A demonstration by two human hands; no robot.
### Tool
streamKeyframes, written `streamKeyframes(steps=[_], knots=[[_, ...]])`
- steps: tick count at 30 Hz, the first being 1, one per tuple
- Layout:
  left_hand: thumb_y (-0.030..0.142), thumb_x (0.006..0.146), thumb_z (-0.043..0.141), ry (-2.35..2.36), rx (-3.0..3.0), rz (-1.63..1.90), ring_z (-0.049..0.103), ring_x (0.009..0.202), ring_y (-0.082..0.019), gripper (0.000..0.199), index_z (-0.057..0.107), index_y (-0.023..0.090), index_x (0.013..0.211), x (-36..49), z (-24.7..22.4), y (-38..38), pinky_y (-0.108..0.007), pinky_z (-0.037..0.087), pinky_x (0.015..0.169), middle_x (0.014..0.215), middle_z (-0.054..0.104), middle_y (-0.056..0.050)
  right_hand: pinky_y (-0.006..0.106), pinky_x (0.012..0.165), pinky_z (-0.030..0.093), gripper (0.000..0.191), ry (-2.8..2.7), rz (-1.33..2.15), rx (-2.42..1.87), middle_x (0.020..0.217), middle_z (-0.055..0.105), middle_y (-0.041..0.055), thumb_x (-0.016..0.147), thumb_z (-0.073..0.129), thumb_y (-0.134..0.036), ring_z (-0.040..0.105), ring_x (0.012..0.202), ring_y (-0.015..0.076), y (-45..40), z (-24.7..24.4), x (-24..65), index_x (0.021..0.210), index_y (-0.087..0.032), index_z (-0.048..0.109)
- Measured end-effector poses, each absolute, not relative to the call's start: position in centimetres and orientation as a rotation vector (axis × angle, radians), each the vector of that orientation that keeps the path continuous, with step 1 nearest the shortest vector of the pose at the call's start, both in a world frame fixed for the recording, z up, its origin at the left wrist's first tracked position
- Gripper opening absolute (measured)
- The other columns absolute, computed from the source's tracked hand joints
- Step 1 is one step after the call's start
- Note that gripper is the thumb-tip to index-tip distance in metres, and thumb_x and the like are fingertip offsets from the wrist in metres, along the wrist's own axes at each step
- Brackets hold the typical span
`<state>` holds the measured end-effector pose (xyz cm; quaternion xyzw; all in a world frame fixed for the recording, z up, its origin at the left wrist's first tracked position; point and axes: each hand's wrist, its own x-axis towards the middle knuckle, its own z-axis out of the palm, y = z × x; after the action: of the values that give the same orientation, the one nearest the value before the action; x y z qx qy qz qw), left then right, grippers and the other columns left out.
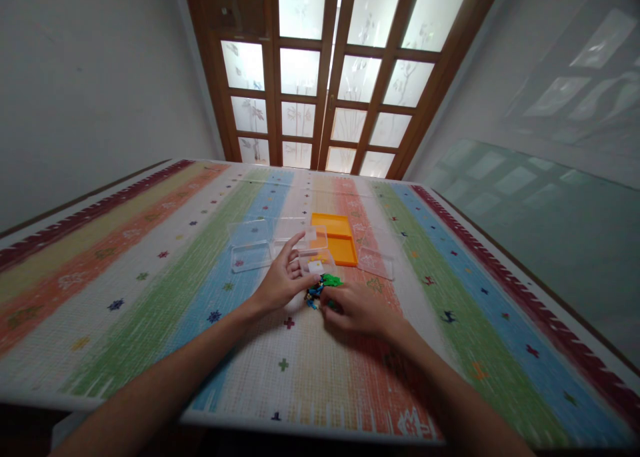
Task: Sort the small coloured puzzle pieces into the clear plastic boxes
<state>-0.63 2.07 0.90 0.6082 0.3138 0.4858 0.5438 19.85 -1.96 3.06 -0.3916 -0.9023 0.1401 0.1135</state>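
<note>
On the near side of the orange box (343,251), which is laid open on the table (165,270), the small coloured pieces (313,298) are gathered in a loose pile, with green pieces (331,280) at its edge toward the box. The pile is met from the right by the right hand (357,307), its fingers curled down; whether a piece is pinched in that grip cannot be told, as the fingertips are largely hidden. The left hand (283,280), left of the box and nearer, is held with its grip loosely open, thumb stretched toward the pile; nothing is seen held, though the clear container (329,264) beside its fingers may be touched. Clear trays are set left (251,256) and right (376,264) of the box. The step in hand is judged to be the picking through of the pieces; a fine pinch on a single piece seems called for next.
</note>
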Motion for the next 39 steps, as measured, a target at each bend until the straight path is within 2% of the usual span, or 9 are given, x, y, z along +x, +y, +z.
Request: streamKeyframes(steps=[6, 11, 18, 25, 30, 34, 39], knots=[[0.028, 0.071, 0.087, 0.731, 1.406, 1.133, 0.070, 0.088, -0.015, 0.102, 0.030, 0.027, 0.155, -0.4, 0.6, 2.0, -0.034, 0.059, 0.085, 0.128, 0.063, -0.015, 0.021, 0.053, 0.030, 0.013, -2.312, 0.748, -0.985, 0.059, 0.054, -0.0042, 0.087, 0.061, -0.024, 0.042, 0.050, 0.0081, -1.5, 4.9, 21.0, 0.087, -0.016, 0.071], [0.026, 0.071, 0.086, 0.717, 1.388, 1.101, 0.067, 0.084, -0.013, 0.100, 0.031, 0.030, 0.155, 0.0, 0.7, 1.5, -0.029, 0.058, 0.080, 0.116, 0.062, -0.008, 0.020, 0.050, 0.025, 0.022, -2.196, 0.695, -1.094, 0.050, 0.042, -0.0074, 0.089, 0.061, -0.030, 0.035, 0.045, 0.0070, 0.3, 6.5, 20.7, 0.086, -0.014, 0.075], [0.026, 0.072, 0.086, 0.726, 1.383, 1.040, 0.064, 0.080, -0.011, 0.099, 0.032, 0.030, 0.154, 0.1, 0.8, 1.1, -0.026, 0.055, 0.076, 0.101, 0.053, 0.000, 0.021, 0.053, 0.025, 0.019, -2.428, 0.556, -1.220, 0.049, 0.048, -0.0060, 0.078, 0.064, -0.012, 0.037, 0.047, 0.0061, 2.4, 8.0, 19.0, 0.084, -0.014, 0.082], [0.026, 0.072, 0.087, 0.692, 1.395, 1.057, 0.057, 0.071, -0.007, 0.099, 0.032, 0.033, 0.154, 0.2, 0.5, 1.0, -0.023, 0.052, 0.069, 0.095, 0.051, 0.002, 0.022, 0.054, 0.026, 0.021, -2.495, 0.546, -1.282, 0.050, 0.054, -0.0038, 0.078, 0.065, -0.011, 0.037, 0.048, 0.0063, 3.0, 8.3, 18.6, 0.087, -0.015, 0.084], [0.025, 0.071, 0.087, 0.688, 1.370, 1.055, 0.061, 0.075, -0.008, 0.102, 0.031, 0.033, 0.155, 0.2, 0.7, 1.0, -0.025, 0.054, 0.074, 0.105, 0.055, -0.002, 0.023, 0.053, 0.024, 0.020, -2.490, 0.576, -1.224, 0.049, 0.050, -0.0050, 0.081, 0.064, -0.014, 0.035, 0.047, 0.0060, 3.0, 8.2, 19.1, 0.087, -0.014, 0.083], [0.026, 0.071, 0.087, 0.693, 1.354, 1.046, 0.065, 0.083, -0.012, 0.101, 0.032, 0.031, 0.155, 0.2, 0.6, 1.0, -0.031, 0.055, 0.081, 0.111, 0.056, -0.005, 0.023, 0.052, 0.024, 0.023, -2.391, 0.582, -1.187, 0.049, 0.047, -0.0054, 0.086, 0.062, -0.025, 0.034, 0.047, 0.0065, 2.8, 8.1, 20.2, 0.090, -0.013, 0.081], [0.027, 0.069, 0.087, 0.734, 1.345, 1.059, 0.066, 0.083, -0.013, 0.102, 0.031, 0.030, 0.155, 0.0, 0.5, 1.3, -0.034, 0.056, 0.082, 0.113, 0.058, -0.006, 0.022, 0.048, 0.025, 0.028, -2.300, 0.701, -1.165, 0.049, 0.049, -0.0038, 0.085, 0.063, -0.036, 0.036, 0.046, 0.0073, 2.2, 7.8, 22.7, 0.079, -0.013, 0.078]])
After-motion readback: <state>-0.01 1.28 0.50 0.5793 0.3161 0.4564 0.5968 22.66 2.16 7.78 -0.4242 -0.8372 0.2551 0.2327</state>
